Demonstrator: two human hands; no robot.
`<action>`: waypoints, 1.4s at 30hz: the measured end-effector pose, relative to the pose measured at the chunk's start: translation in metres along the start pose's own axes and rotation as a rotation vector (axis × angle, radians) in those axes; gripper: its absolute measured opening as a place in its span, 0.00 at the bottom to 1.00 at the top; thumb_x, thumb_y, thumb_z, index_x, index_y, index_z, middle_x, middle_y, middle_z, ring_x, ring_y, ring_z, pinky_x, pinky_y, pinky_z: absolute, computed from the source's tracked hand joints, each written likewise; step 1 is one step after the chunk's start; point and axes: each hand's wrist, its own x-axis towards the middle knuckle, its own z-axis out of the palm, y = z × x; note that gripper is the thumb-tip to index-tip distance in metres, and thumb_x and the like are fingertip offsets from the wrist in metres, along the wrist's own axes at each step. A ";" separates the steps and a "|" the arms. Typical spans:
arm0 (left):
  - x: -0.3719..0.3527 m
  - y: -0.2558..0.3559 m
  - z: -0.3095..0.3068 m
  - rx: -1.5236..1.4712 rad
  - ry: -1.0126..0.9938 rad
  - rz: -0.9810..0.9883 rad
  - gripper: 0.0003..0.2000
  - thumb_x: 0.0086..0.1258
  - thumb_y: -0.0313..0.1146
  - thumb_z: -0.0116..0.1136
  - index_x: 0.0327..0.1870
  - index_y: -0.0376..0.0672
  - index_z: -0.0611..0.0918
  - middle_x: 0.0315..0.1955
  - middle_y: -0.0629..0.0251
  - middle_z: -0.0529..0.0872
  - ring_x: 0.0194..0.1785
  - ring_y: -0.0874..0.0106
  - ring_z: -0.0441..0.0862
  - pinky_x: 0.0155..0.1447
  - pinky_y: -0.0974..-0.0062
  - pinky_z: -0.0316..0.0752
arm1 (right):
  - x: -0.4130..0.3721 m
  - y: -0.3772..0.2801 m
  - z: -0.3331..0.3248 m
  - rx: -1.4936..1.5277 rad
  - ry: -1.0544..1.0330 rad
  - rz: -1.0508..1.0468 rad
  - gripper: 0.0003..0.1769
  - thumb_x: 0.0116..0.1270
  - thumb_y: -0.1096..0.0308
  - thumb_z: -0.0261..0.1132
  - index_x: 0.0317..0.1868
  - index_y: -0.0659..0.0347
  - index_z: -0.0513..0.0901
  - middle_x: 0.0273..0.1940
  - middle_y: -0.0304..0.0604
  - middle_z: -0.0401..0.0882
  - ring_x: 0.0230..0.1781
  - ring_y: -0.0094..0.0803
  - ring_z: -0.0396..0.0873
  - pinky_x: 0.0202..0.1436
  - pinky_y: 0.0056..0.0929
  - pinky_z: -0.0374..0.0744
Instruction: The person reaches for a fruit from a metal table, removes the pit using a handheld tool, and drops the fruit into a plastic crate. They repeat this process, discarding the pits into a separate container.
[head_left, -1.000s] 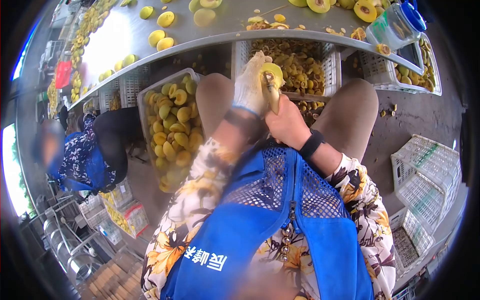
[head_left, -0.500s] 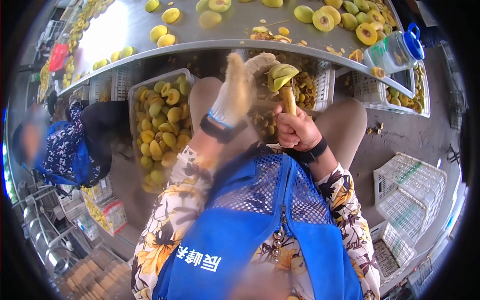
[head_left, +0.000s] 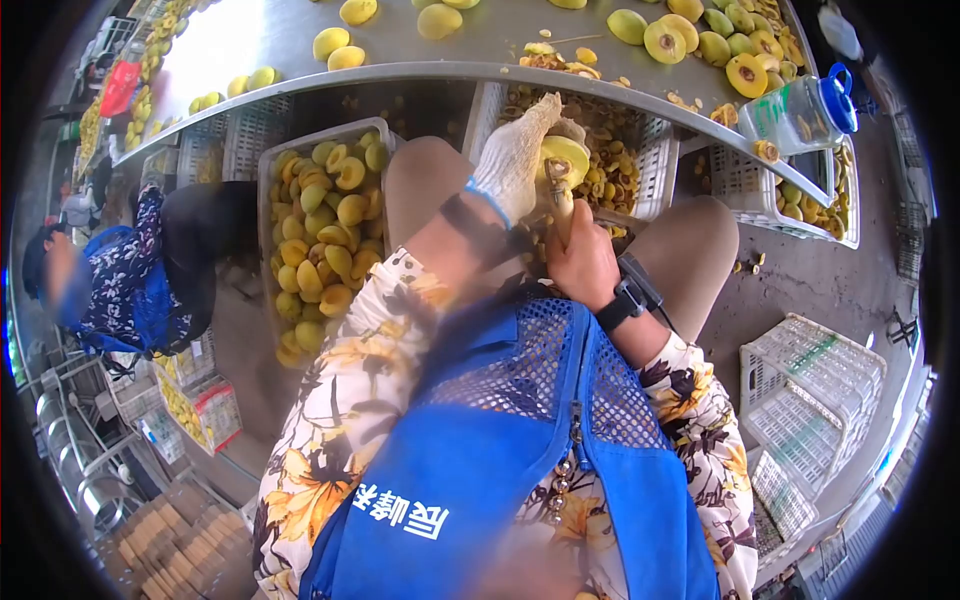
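My left hand point(head_left: 512, 160), in a whitish work glove, is wrapped round a yellow-green fruit half point(head_left: 564, 160) above my lap. My bare right hand point(head_left: 583, 262) is closed round the wooden handle point(head_left: 563, 215) of a small tool. The tool's metal tip point(head_left: 558, 180) meets the cut face of the fruit near its middle. Behind and below the fruit, a white crate point(head_left: 655, 165) holds brownish-yellow pits and scraps. Left of my legs, another crate point(head_left: 265, 215) is full of halved yellow-green fruit.
A metal table point(head_left: 480, 69) with fruit and scraps crosses the top. A clear bottle with a blue lid point(head_left: 795, 112) lies near its right edge. White crates point(head_left: 815, 385) stand at the lower right. Another person point(head_left: 125, 270) sits at the left.
My left hand has moved right and closed round the fruit. The fruit's cut face now shows, with the tool tip against it. My right hand has turned slightly and sits a little closer.
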 end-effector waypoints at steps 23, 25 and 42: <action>0.002 -0.016 -0.015 -0.132 -0.247 0.143 0.13 0.64 0.40 0.58 0.38 0.36 0.79 0.29 0.63 0.82 0.30 0.74 0.80 0.33 0.77 0.76 | 0.000 -0.015 -0.005 0.780 -0.344 0.431 0.06 0.61 0.75 0.51 0.38 0.58 0.64 0.18 0.35 0.63 0.09 0.19 0.59 0.11 0.21 0.63; 0.001 -0.020 -0.011 0.044 -0.184 0.512 0.14 0.64 0.41 0.58 0.37 0.37 0.80 0.28 0.63 0.83 0.31 0.74 0.80 0.32 0.78 0.75 | 0.000 -0.014 -0.002 0.760 -0.310 0.381 0.06 0.61 0.74 0.52 0.38 0.59 0.65 0.19 0.34 0.64 0.08 0.19 0.60 0.11 0.21 0.63; 0.004 -0.013 -0.012 -0.263 -0.306 0.143 0.11 0.67 0.37 0.54 0.40 0.37 0.79 0.31 0.60 0.82 0.37 0.68 0.81 0.42 0.74 0.78 | 0.002 0.005 0.004 0.436 -0.197 0.035 0.09 0.60 0.74 0.56 0.41 0.66 0.70 0.25 0.41 0.74 0.20 0.28 0.73 0.25 0.28 0.73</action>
